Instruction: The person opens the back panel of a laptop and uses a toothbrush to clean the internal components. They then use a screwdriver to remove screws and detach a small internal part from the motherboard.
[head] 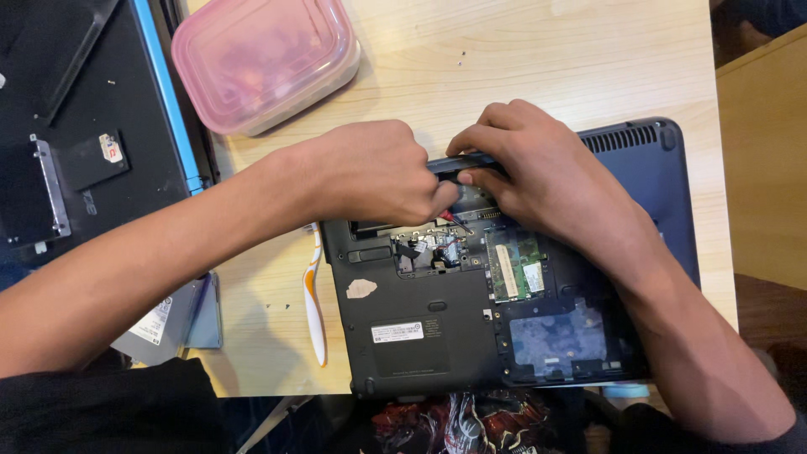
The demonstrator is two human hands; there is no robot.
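I see a pale wooden table (pixel 538 59) filling most of the frame, from the top edge down to the lower middle. On it, right of centre, lies an overturned dark laptop (pixel 420 328) with its bottom panels off, so a green memory board (pixel 514 267) and small wiring show in the open bays. A second dark device (pixel 101 109) with a blue edge covers the upper left of the frame. Above the centre, toward the upper left, sits a pink-lidded plastic container (pixel 265 59).

My left hand (pixel 378 172) comes in from the left and sits at the laptop's upper edge, in the middle of the frame; its fingers are curled tight into a fist, and I cannot tell exactly what they grip beneath. My right hand (pixel 546 181) reaches in from the lower right and lies over the laptop's upper right part, its fingers (pixel 487 139) pressed together around a slim black bar (pixel 458 164) at that same edge. The two hands nearly touch there.

Just left of the laptop, an orange and white toothbrush (pixel 313 303) lies lengthwise on the table. At the lower left, a flat silver drive (pixel 168 324) rests partly under my left forearm. A few tiny screws (pixel 461 59) lie on the table near the top centre.
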